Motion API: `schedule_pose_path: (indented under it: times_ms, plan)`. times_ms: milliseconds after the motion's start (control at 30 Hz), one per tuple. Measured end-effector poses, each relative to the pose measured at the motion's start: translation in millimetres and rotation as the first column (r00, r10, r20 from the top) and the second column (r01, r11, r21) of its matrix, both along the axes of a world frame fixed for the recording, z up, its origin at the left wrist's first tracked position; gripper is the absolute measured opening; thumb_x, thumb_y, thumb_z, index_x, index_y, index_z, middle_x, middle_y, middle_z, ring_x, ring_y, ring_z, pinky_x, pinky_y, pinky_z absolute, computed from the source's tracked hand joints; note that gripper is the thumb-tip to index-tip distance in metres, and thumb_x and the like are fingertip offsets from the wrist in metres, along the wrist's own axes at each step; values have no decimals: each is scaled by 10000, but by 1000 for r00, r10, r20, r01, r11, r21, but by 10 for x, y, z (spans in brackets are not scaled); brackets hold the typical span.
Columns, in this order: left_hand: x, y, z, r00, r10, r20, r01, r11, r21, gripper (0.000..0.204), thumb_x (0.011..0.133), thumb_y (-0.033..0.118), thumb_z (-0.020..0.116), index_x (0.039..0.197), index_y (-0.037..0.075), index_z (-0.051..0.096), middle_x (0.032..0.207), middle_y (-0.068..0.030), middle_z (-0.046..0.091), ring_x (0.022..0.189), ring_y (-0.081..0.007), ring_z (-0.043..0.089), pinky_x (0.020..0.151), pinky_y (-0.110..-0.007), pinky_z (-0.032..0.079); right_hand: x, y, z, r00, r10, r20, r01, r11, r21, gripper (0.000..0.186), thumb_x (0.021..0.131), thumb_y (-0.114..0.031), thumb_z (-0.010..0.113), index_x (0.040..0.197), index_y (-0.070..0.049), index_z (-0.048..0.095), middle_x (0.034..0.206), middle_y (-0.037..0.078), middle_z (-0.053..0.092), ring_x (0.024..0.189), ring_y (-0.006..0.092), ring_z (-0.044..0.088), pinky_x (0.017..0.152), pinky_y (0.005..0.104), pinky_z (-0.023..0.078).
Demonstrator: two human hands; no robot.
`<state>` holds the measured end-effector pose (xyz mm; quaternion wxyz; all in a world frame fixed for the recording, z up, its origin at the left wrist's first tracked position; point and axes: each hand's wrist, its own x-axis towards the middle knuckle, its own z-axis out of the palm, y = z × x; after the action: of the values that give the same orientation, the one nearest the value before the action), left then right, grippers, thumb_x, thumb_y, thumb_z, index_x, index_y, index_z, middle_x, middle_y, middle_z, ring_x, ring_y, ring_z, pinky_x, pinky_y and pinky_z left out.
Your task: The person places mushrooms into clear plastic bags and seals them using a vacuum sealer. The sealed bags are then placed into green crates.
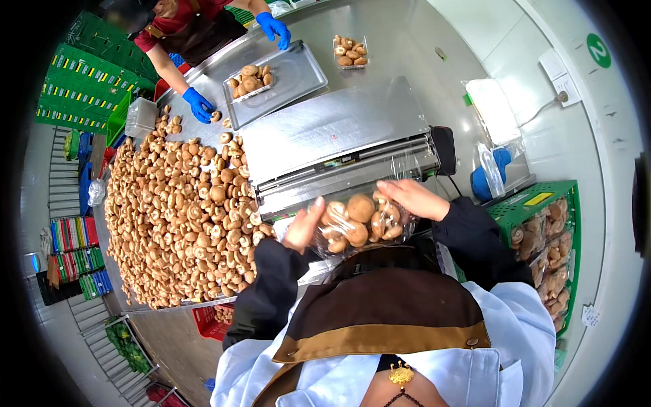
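Between my two hands is a clear tray of brown mushrooms with shiny film over it. My left hand grips its left side, the thumb pointing up. My right hand is on the right upper edge, its fingers against the film. The tray is held in front of my apron, at the near edge of a metal film-wrapping machine. Clear film stretches over the machine's roller just beyond the tray. The undersides of both hands are hidden.
Loose mushrooms cover the table at left. Across it, a co-worker's blue-gloved hand reaches by them; another is near a metal pan bearing a filled tray. Another filled tray stands behind. A green crate of packs stands right.
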<state>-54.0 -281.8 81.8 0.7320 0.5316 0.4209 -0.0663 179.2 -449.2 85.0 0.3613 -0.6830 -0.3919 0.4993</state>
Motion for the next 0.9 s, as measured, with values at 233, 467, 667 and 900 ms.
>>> schedule_pose_path:
  times_ms: [233,467,667,900]
  plan:
    - [-176,-227,-1060,983,-7,-184,147,633,760,473,938,421,551,744,-8,600,632,-94,600,551,-138,557,536,-318,427,-145,-343,-895,980,-201,0,200,973,-117,484,941,-488,505,961,-17,613,611,28,516,518,111,528,479,283,399]
    - [-389,-501,-1295,858,229,460,-452,760,466,130,942,100,574,956,72,448,680,19,481,557,-51,411,512,-208,332,-425,-718,-1179,816,-579,-10,573,804,159,202,930,-187,585,1044,-31,525,705,29,566,645,94,519,589,261,413]
    - [-618,-328,-1476,959,27,281,-225,673,704,151,951,36,507,1018,85,381,618,33,442,455,-51,372,403,-218,296,-656,-1298,-1035,567,-803,-183,804,492,333,99,924,-43,550,984,-56,473,607,-26,445,527,18,354,464,228,266]
    - [4,-488,-1179,932,-309,-187,186,-33,982,354,855,50,594,1198,78,509,887,-182,647,822,-345,635,678,-406,497,-1095,-1707,-2046,252,-922,293,835,360,416,81,908,-82,540,972,-70,491,632,80,544,513,156,517,493,298,410]
